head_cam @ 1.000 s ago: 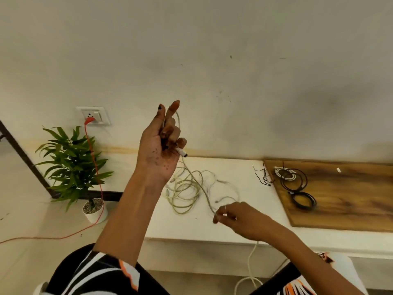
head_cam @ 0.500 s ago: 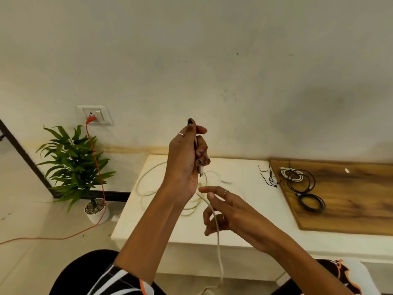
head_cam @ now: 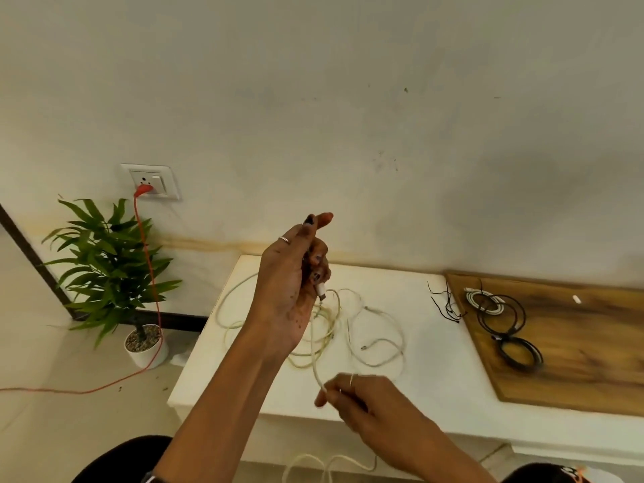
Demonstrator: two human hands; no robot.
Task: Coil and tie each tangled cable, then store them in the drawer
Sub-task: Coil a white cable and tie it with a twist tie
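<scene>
White cable (head_cam: 315, 357) now taut between raised left hand (head_cam: 292, 287) gripping its plug and lower right-hand fingers (head_cam: 326, 399) pinching it.

Left hand (head_cam: 291, 287): raised, forearm angled upward, palm toward the camera; index finger and thumb extended at top, the other fingers curled round a white cable end. Right hand (head_cam: 362, 399): held lower, back to the camera, fingers curled, pinching the same cable.
</scene>
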